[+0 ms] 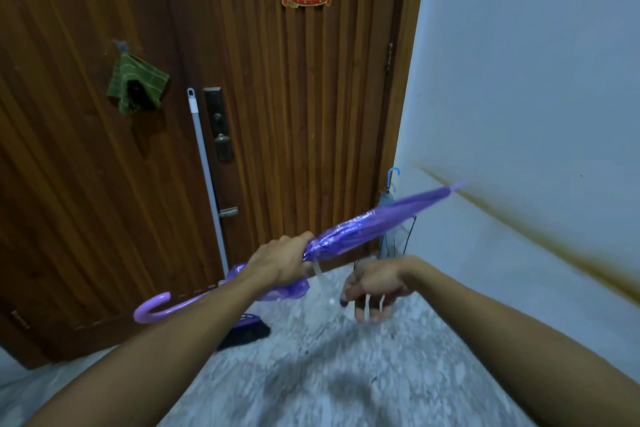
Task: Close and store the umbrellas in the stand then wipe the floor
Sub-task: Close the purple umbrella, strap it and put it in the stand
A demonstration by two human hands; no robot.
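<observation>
A closed purple umbrella lies slanted across the middle, its curved handle at the lower left and its tip up right toward the corner. My left hand grips the bunched canopy near its lower end. A clear strap dangles loose from the canopy just below that hand. My right hand hovers to the right of the strap and under the umbrella, blurred, fingers spread downward and holding nothing I can make out. A thin black wire stand in the corner holds a pale umbrella with a blue hook handle.
A long grey-handled broom leans on the wooden door, its dark brush head on the speckled floor. A green cloth hangs on the door. A pale wall with a brown stain runs along the right.
</observation>
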